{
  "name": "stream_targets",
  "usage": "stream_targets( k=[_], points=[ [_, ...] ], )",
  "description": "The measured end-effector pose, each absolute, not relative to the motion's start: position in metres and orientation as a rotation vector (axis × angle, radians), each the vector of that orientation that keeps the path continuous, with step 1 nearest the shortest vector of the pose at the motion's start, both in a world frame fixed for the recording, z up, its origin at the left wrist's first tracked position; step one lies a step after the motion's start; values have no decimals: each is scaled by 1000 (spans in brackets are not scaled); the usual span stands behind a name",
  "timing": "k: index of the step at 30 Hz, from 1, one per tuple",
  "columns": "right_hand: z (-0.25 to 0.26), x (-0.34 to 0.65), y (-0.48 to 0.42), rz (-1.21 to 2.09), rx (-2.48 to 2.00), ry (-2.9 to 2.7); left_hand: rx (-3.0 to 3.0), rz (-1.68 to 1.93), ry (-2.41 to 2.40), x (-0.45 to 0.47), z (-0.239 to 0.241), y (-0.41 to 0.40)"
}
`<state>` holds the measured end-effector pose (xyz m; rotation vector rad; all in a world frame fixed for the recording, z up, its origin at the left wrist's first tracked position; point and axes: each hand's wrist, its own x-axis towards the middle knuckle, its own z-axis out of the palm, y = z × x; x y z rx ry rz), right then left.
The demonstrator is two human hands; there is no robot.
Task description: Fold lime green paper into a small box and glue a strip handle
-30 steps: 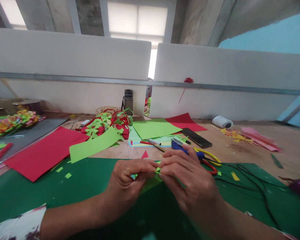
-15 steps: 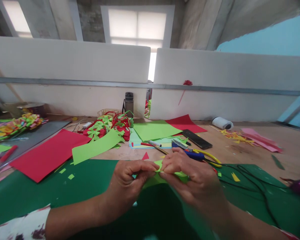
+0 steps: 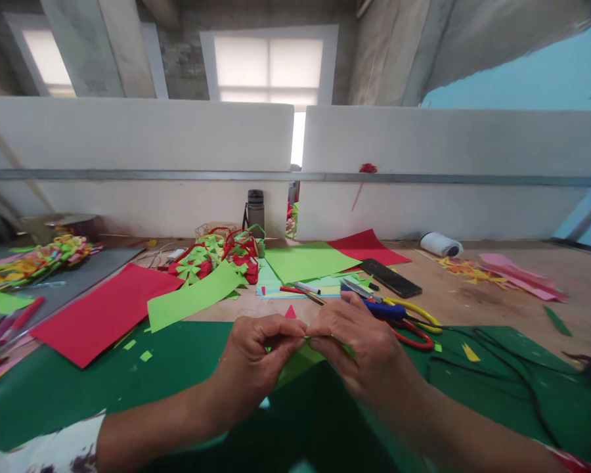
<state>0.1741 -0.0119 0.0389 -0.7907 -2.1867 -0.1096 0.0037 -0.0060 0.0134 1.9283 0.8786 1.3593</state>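
Both of my hands meet over the green mat [image 3: 177,374], thumbs and fingertips pinching a piece of light green paper [image 3: 298,363]. My left hand [image 3: 256,355] is closed on its left side, and my right hand [image 3: 362,345] is closed on its right side. Much of the paper is hidden behind my fingers, and its lower part shows beneath them. Just past my right hand lie scissors with red and yellow handles [image 3: 418,312] and a tool with a blue handle [image 3: 387,310], partly covered by that hand.
Red paper [image 3: 108,309] and a light green strip [image 3: 197,299] lie on the left. Red and green paper pieces [image 3: 217,256] are heaped before a bottle [image 3: 256,213]. A phone [image 3: 391,278] sits behind the scissors. A black cord [image 3: 512,368] crosses the mat's right side.
My fingertips have come closer together, and less of the green paper shows above and between them. More of the red scissor handle is visible. The view has tilted slightly upward.
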Motion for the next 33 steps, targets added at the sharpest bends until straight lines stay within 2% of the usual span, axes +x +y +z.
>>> stream_targets(
  k=[8,13,24,33],
  points=[
    [37,173,-3,-108,-846,-2223,1877,1342,976,3,23,-3],
    [35,177,-2,-89,-841,-2044,1775,1317,1009,3,25,0],
    [28,185,-6,-304,-852,-2045,1476,1235,1032,7,21,4],
    [23,183,-3,-370,-829,-2077,1527,1207,1045,7,20,2]
  ],
)
